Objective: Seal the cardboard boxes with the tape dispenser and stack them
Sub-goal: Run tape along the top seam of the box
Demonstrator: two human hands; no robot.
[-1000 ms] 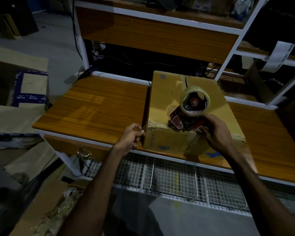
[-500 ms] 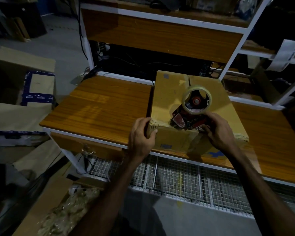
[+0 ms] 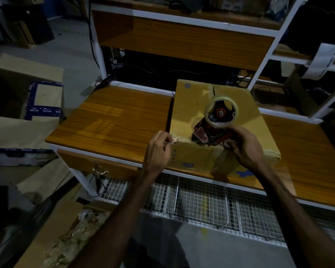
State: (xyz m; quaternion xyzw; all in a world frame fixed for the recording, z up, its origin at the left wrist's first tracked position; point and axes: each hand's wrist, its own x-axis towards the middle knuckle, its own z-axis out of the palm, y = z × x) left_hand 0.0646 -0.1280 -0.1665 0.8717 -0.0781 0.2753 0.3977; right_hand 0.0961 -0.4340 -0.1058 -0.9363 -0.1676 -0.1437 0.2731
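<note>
Wooden table [image 3: 112,120] holds cardboard box [image 3: 211,155]; right hand [image 3: 246,149] grips tape dispenser [image 3: 215,130].

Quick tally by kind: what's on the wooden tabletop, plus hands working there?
Cardboard box: 1
Tape dispenser, with a clear tape roll: 1
Hands: 2, left hand and right hand
Total: 4
</note>
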